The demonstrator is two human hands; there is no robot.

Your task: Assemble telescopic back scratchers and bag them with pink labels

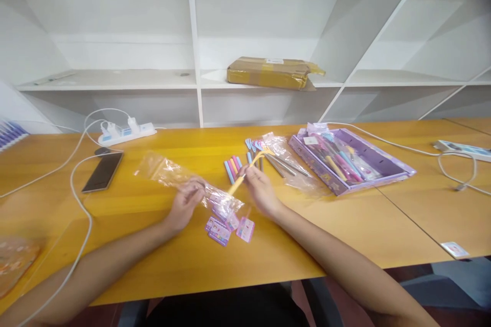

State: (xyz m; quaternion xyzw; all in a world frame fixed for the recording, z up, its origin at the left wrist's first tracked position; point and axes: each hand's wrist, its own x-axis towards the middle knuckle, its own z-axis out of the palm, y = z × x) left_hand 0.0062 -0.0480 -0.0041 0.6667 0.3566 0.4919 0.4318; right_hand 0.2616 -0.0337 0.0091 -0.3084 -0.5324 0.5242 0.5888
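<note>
My left hand is closed on a clear plastic bag, which stretches across the table to both sides of the fingers. In my right hand is a yellow back scratcher, pinched near its claw head, its handle end at the bag's right end; whether it is inside the bag I cannot tell. Below the bag lie several small purple printed cards. Beyond my right hand are coloured handle tubes and several metal rods with blue and pink claw heads, some on clear plastic.
A purple display box holding bagged items stands at right. On the left lie a phone, a white power strip and loose cables. A taped carton sits on the shelf behind. A small card lies near the right front edge.
</note>
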